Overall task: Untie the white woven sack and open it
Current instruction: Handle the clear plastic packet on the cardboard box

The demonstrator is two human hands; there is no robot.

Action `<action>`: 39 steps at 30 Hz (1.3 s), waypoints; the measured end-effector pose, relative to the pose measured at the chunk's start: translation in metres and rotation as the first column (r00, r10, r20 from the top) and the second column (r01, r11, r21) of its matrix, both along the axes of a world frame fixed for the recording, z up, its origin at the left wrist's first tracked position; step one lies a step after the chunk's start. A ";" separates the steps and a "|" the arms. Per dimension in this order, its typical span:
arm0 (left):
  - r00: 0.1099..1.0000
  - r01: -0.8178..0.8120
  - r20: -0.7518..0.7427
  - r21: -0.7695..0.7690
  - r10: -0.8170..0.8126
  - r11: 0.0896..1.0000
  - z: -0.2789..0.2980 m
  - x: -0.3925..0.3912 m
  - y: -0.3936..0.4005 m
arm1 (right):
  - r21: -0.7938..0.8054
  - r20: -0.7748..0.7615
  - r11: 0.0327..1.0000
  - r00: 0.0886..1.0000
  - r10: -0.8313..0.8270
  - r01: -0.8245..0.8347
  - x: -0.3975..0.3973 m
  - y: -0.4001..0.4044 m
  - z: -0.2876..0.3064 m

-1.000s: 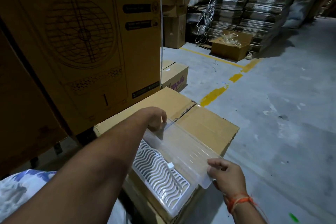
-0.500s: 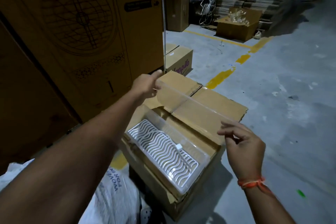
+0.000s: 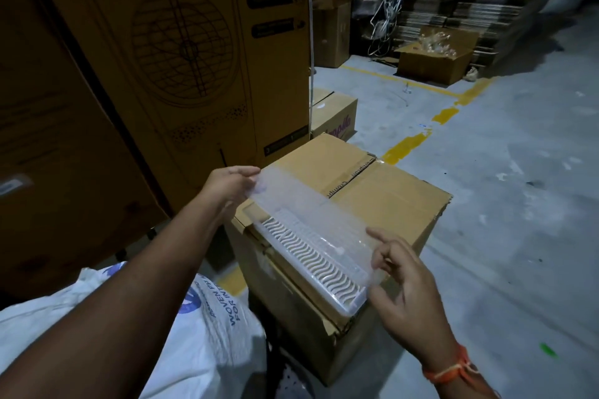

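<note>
Over a cardboard box, both outstretched hands grip a clear lid.

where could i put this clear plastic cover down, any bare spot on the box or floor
The far half of the brown cardboard box top, past the white wavy-slotted tray, is bare. So is the grey concrete floor right of the box. The left is crowded: the tall printed cartons and the white woven sack close in there.
</note>
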State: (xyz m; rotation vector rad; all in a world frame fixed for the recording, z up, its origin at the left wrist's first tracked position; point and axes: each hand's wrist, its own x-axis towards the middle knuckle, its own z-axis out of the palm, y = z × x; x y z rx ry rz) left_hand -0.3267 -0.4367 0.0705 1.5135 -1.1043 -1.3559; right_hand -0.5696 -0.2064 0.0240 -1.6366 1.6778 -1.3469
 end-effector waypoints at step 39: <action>0.883 -0.115 0.442 -0.129 0.161 0.985 -0.064 0.001 0.021 | 0.276 0.461 0.873 0.742 -0.487 0.402 0.024 -0.001 -0.031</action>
